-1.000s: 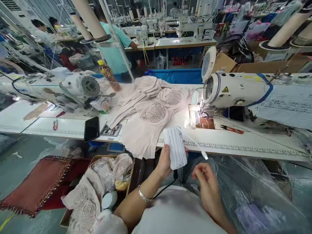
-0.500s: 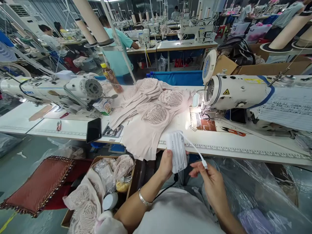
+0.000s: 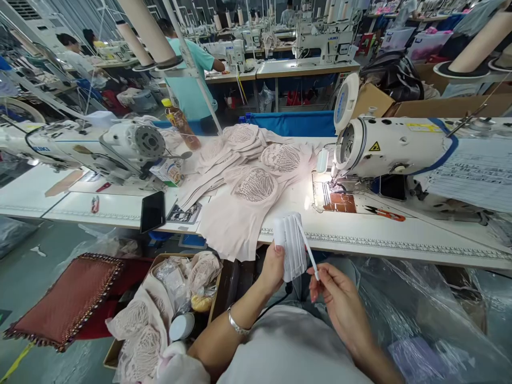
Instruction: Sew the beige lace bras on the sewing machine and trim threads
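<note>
My left hand (image 3: 274, 268) is closed around a white block (image 3: 288, 250) wrapped in several turns of white cable, perhaps a power adapter or power bank. Between the thumb and fingers of my right hand (image 3: 334, 288) is the free end of that white cable (image 3: 308, 246), pulled down from the block's top edge. A black cord (image 3: 276, 306) runs below the block toward my lap. Just beyond the block, pale pink lace garment pieces (image 3: 230, 224) lie heaped on the white sewing table (image 3: 298, 213) and hang over its front edge.
Sewing machines stand at right (image 3: 384, 146) and left (image 3: 120, 144). Orange-handled snips (image 3: 386, 214), a black phone (image 3: 152, 212) and a drink bottle (image 3: 182, 125) rest on the table. Below left are a box of lace pieces (image 3: 140, 330) and a red cushion (image 3: 66, 301). A co-worker (image 3: 188, 69) sits ahead.
My right hand has moved left, closer to the block, bringing the cable's end with it. The cable now hangs more steeply along the block's right side. My left hand keeps its hold.
</note>
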A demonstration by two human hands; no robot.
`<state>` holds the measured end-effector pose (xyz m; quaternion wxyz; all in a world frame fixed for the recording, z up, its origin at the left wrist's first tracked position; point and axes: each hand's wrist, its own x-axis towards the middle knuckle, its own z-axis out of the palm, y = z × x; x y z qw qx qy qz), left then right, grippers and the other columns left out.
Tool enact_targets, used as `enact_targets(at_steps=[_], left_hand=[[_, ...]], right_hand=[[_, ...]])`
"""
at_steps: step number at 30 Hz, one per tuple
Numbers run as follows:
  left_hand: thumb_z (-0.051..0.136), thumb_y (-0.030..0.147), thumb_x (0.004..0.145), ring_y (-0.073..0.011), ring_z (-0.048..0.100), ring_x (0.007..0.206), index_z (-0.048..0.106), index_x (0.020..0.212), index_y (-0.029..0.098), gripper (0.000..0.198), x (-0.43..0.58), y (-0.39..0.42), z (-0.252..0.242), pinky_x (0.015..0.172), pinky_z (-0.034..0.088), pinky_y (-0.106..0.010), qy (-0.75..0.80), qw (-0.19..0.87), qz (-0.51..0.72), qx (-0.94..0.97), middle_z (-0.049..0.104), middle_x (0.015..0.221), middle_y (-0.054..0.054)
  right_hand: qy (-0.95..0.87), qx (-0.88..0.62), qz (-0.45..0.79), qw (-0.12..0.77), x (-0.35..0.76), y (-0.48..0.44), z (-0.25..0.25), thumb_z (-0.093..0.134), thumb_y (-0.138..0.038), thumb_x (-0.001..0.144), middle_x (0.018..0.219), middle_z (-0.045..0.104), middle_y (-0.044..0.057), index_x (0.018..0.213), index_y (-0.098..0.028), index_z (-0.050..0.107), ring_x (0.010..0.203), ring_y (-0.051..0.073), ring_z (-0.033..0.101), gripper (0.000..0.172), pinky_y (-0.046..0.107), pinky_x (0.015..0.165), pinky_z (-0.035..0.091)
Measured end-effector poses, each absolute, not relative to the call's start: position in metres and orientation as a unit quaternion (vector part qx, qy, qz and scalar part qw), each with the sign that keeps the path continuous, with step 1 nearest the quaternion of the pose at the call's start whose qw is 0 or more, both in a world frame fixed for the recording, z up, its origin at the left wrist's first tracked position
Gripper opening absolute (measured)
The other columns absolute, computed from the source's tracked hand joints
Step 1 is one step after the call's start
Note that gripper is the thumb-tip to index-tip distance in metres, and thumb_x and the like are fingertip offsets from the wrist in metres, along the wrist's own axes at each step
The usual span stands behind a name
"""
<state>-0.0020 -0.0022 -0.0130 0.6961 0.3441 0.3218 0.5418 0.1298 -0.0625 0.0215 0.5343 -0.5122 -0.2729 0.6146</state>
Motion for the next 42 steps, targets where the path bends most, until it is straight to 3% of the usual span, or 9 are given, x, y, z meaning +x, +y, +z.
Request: enact_targets(at_steps=[5,10,16,20,25,32,39,42], left_hand=[[0.060,0.085,0.075,-0.0324,0.071,0.093,0.066,0.115,0.011,0.084,-0.001,-0.004,-0.011,0.080,0.058,-0.042,0.313,0.706,0.532,0.348,0.074,0.093,-0.017],[0.060,0.085,0.075,-0.0326,0.071,0.094,0.065,0.115,0.010,0.085,0.000,-0.003,-0.008,0.082,0.057,-0.042,0.315,0.702,0.531,0.355,0.074,0.094,-0.018],[0.058,0.086,0.074,-0.0314,0.071,0.086,0.066,0.114,0.012,0.085,0.002,-0.008,-0.004,0.073,0.058,-0.040,0.327,0.698,0.520,0.368,0.074,0.092,-0.016],[0.057,0.088,0.073,-0.0318,0.070,0.084,0.065,0.116,0.013,0.087,0.007,-0.014,-0.004,0.065,0.057,-0.038,0.335,0.718,0.501,0.348,0.074,0.095,-0.017],[0.056,0.081,0.081,-0.0276,0.069,0.076,0.066,0.113,0.014,0.075,0.011,-0.017,-0.010,0.057,0.052,-0.033,0.347,0.717,0.498,0.343,0.074,0.101,-0.016],[0.055,0.072,0.088,-0.0242,0.067,0.078,0.065,0.117,0.017,0.063,0.011,-0.016,-0.016,0.064,0.052,-0.033,0.375,0.689,0.502,0.365,0.073,0.107,-0.013],[0.058,0.072,0.087,-0.0164,0.052,0.059,0.062,0.119,0.019,0.062,0.006,-0.016,-0.023,0.054,0.041,-0.027,0.384,0.688,0.483,0.381,0.068,0.085,-0.005],[0.060,0.068,0.088,-0.0173,0.054,0.065,0.063,0.116,0.019,0.056,0.003,-0.013,-0.020,0.060,0.042,-0.027,0.385,0.681,0.487,0.388,0.067,0.086,-0.005]], right_hand=[[-0.271,-0.529,0.610,0.524,0.124,-0.067,0.015,0.084,-0.056,0.072,0.064,0.061,0.000,0.081,-0.020,0.074,0.057,0.016,0.055,0.039,0.029,0.057,0.048],[-0.253,-0.522,0.617,0.532,0.125,-0.065,0.017,0.083,-0.058,0.072,0.060,0.060,0.000,0.071,-0.020,0.072,0.056,0.016,0.054,0.040,0.028,0.055,0.046],[-0.293,-0.532,0.613,0.505,0.122,-0.070,0.011,0.077,-0.061,0.077,0.057,0.057,-0.001,0.074,-0.020,0.069,0.054,0.015,0.052,0.042,0.027,0.052,0.042],[-0.290,-0.560,0.596,0.497,0.124,-0.071,0.005,0.079,-0.064,0.073,0.056,0.054,-0.003,0.072,-0.020,0.066,0.053,0.015,0.053,0.046,0.028,0.053,0.042],[-0.266,-0.582,0.593,0.489,0.128,-0.069,-0.002,0.081,-0.069,0.067,0.053,0.050,-0.005,0.065,-0.021,0.060,0.051,0.017,0.055,0.052,0.029,0.053,0.042],[-0.285,-0.592,0.593,0.466,0.131,-0.071,-0.014,0.079,-0.068,0.071,0.053,0.048,-0.005,0.062,-0.022,0.056,0.052,0.018,0.057,0.052,0.030,0.054,0.042],[-0.272,-0.605,0.596,0.452,0.132,-0.068,-0.018,0.080,-0.071,0.066,0.050,0.047,-0.005,0.060,-0.022,0.056,0.049,0.017,0.055,0.055,0.030,0.054,0.044],[-0.274,-0.608,0.595,0.449,0.130,-0.068,-0.022,0.079,-0.071,0.066,0.048,0.047,-0.005,0.058,-0.022,0.053,0.049,0.017,0.054,0.055,0.031,0.055,0.046]])
